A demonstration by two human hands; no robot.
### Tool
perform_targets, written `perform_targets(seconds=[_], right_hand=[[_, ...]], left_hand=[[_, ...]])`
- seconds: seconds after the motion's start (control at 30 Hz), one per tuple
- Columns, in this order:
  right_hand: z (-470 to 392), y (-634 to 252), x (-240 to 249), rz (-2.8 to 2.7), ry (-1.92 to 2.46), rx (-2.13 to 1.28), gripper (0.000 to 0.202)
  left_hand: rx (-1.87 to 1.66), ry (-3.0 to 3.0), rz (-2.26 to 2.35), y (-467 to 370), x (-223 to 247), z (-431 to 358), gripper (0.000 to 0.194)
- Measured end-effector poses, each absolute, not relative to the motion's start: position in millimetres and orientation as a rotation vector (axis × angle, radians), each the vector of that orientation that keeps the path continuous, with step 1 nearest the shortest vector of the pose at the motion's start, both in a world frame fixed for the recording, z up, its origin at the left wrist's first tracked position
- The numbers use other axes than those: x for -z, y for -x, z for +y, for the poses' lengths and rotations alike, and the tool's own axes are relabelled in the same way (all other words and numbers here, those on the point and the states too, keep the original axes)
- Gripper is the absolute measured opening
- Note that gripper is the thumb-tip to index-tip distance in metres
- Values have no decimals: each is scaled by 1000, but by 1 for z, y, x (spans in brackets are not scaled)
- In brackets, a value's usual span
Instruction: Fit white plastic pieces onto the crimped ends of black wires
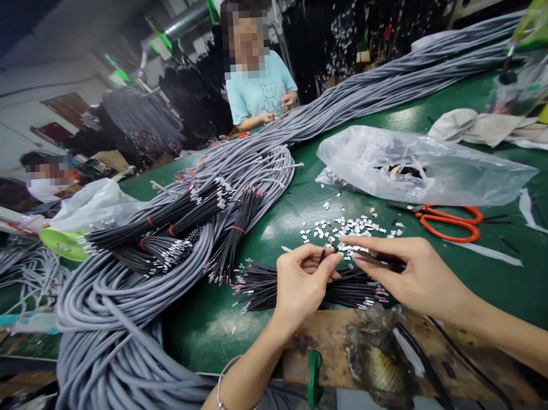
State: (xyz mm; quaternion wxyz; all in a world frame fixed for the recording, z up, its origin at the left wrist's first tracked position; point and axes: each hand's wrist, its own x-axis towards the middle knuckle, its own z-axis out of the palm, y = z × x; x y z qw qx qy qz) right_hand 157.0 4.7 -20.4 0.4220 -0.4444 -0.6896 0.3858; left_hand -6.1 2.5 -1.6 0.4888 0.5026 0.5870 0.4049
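My left hand [304, 283] is closed in a pinch on the end of a thin black wire [322, 255]. Close beside it, my right hand [412, 267] grips a slim dark tool [384, 260] that looks like tweezers, its tip near the wire end. Both hands are above a loose pile of short black wires [260, 286] with stripped, red and white ends. Just beyond my fingertips, many small white scraps [349, 226] lie scattered on the green table [280, 229]. Part of the wire pile is hidden under my hands.
Orange-handled scissors [473, 233] and a clear plastic bag [476, 174] lie right. Grey cables [126, 362] heap at left, with tied black wire bundles [157, 221] on top. Near me are a wooden board [319, 338], green clamp [314, 376] and grimy lump [381, 365]. A person [262, 88] works opposite.
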Motion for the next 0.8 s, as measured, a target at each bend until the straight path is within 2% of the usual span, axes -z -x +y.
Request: perform_targets(seconds=[0.17,0.47,0.8], right_hand=[[2,-156,19,-1763,1068,-946,34],[2,-154,24,-1778,1199,-779,32],[1,-153,25,-1854,1129,-796,25]], left_hand=[[-1100,-1141,1441,4,1,2,21],[-1131,-1198,1525,5,3,0,23],[-1129,-1260,1560,4,2,-3,19]])
